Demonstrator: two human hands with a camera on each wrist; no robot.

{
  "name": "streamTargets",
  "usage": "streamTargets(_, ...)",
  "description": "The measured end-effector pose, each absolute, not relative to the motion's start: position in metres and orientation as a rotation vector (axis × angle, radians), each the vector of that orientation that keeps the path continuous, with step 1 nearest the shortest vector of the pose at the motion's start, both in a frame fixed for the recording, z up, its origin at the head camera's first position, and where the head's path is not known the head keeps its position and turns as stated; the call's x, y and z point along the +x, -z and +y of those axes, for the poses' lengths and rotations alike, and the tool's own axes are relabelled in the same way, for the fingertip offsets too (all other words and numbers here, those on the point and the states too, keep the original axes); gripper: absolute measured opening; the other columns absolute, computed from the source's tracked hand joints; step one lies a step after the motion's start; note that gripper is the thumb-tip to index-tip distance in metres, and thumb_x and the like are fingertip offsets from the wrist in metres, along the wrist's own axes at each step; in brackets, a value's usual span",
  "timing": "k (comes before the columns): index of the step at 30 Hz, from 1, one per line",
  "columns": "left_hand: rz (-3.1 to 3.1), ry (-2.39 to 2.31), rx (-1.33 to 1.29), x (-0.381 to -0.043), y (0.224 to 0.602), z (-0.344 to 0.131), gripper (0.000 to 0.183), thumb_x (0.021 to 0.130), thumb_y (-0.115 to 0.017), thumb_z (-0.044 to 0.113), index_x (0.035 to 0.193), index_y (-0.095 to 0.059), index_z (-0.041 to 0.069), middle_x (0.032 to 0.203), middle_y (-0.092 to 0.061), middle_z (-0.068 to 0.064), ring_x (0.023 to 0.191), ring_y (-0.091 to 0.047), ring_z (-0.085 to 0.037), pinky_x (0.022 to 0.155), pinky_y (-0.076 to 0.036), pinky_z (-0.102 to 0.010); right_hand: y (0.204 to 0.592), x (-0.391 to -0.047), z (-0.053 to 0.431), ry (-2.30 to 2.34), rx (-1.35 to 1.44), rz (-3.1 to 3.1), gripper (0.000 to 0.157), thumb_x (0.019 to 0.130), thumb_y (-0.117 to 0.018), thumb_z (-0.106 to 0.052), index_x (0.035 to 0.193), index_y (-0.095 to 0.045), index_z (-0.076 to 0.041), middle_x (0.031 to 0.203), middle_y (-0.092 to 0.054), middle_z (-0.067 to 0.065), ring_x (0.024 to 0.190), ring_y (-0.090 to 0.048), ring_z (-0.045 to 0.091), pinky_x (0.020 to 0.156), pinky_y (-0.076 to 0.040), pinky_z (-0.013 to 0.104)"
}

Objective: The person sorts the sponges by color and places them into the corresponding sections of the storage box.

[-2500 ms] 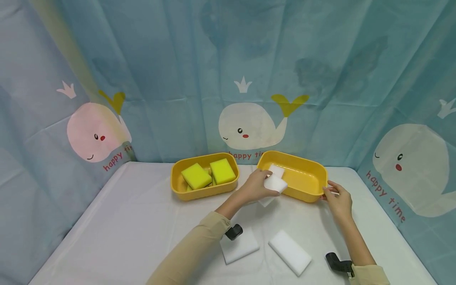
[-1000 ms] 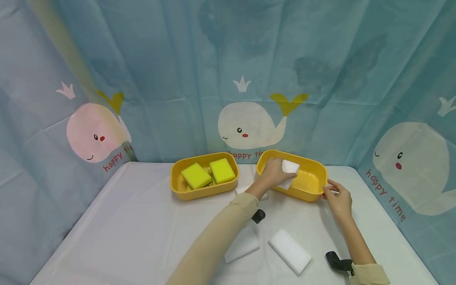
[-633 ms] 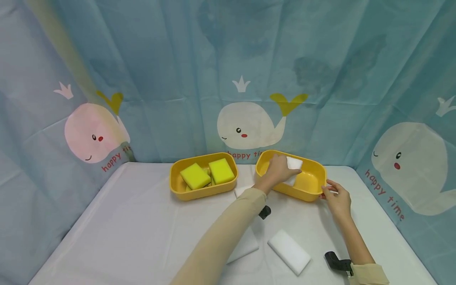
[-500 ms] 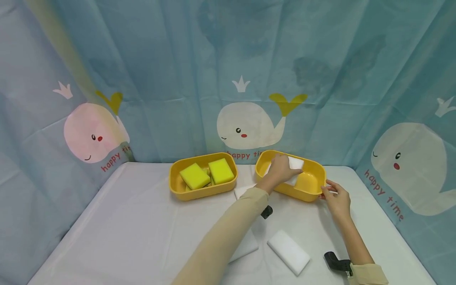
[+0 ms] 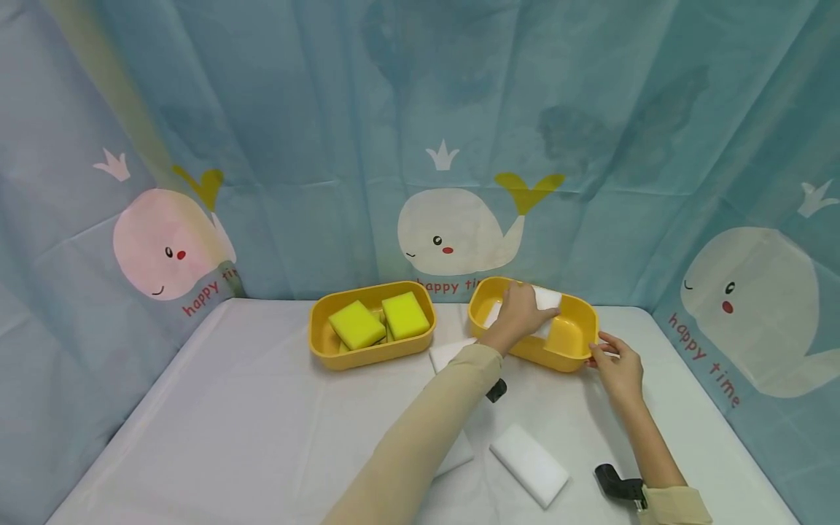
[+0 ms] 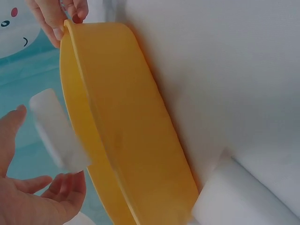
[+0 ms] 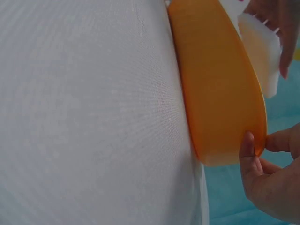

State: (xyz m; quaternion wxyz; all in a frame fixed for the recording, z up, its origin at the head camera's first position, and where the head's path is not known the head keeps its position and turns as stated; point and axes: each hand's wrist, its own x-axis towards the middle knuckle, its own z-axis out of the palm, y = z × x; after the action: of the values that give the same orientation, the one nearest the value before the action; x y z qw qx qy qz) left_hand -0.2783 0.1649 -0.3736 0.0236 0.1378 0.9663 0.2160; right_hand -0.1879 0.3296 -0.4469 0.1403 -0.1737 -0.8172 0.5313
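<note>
Over the right-hand yellow bin (image 5: 574,324), my left hand (image 5: 518,313) has its thumb and fingers spread beside a white sponge block (image 5: 547,300). In the left wrist view a gap shows between the thumb and the blurred, tilted block (image 6: 58,131); the fingertips are right at its lower end. Part of another white block (image 5: 492,315) shows inside the bin's left end. My right hand (image 5: 620,368) pinches the bin's right end, thumb outside the wall and fingers at the rim in the right wrist view (image 7: 276,173).
Left of this bin stands a second yellow bin (image 5: 367,357) with several yellow sponges (image 5: 357,324). White blocks lie on the white table: one (image 5: 446,354) between the bins, one (image 5: 456,456) partly under the left sleeve, one (image 5: 529,465) nearer the front. A whale-print curtain (image 5: 315,219) hangs behind.
My left hand has carried the white block rightward from the bin's front left into the bin, and its fingers have loosened from it. The right hand has stayed at the rim.
</note>
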Motion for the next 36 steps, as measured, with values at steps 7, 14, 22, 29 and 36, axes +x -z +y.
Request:
streamTargets(7,2.976,-0.709,0.469,-0.276,0.378,0.157,0.064,0.097,-0.068,0.061,0.130,-0.065,0.007,0.132,-0.064,-0.006,0.129,-0.055,-0.020,0.109,-0.049,-0.028,0.446,-0.188,0.330,-1.536,-0.506,-2.366,0.047,0.108,-0.056,-0.007,0.149,-0.047,0.014,0.116,-0.056,0.022,0.063,-0.063,-0.004,0.067,-0.058,0.013)
streamTargets(14,2.891,-0.940,0.465,-0.271,0.379,0.141,0.071,0.098,-0.072,0.054,0.146,-0.056,0.004,0.148,-0.055,-0.011,0.132,-0.054,-0.023,0.109,-0.051,-0.031,0.445,-0.189,0.330,-1.531,-0.518,-2.366,0.047,0.107,-0.057,-0.007,0.149,-0.048,0.013,0.117,-0.056,0.021,0.062,-0.061,-0.006,0.067,-0.058,0.013)
streamTargets(22,2.785,-1.151,0.551,-0.260,0.382,0.122,0.077,0.099,-0.074,0.043,0.158,-0.045,0.003,0.161,-0.045,-0.015,0.149,-0.044,-0.028,0.121,-0.043,-0.038,0.446,-0.189,0.329,-1.523,-0.528,-2.383,0.048,0.108,-0.056,-0.010,0.150,-0.047,0.013,0.118,-0.057,0.022,0.063,-0.061,-0.005,0.068,-0.058,0.012)
streamTargets(29,2.740,-1.209,0.601,-0.252,0.382,0.105,0.074,0.100,-0.074,0.040,0.157,-0.046,0.002,0.162,-0.045,-0.017,0.150,-0.043,-0.030,0.121,-0.044,-0.040,0.446,-0.189,0.329,-1.525,-0.534,-2.380,0.049,0.109,-0.056,-0.010,0.150,-0.046,0.013,0.119,-0.056,0.022,0.063,-0.061,-0.005,0.068,-0.058,0.012)
streamTargets(36,2.711,-1.245,0.638,-0.243,0.379,0.087,0.074,0.099,-0.075,0.040,0.156,-0.046,0.003,0.146,-0.054,-0.015,0.131,-0.057,-0.027,0.106,-0.055,-0.036,0.446,-0.189,0.329,-1.526,-0.525,-2.382,0.048,0.109,-0.055,-0.009,0.150,-0.046,0.013,0.119,-0.056,0.023,0.063,-0.061,-0.005,0.068,-0.058,0.012)
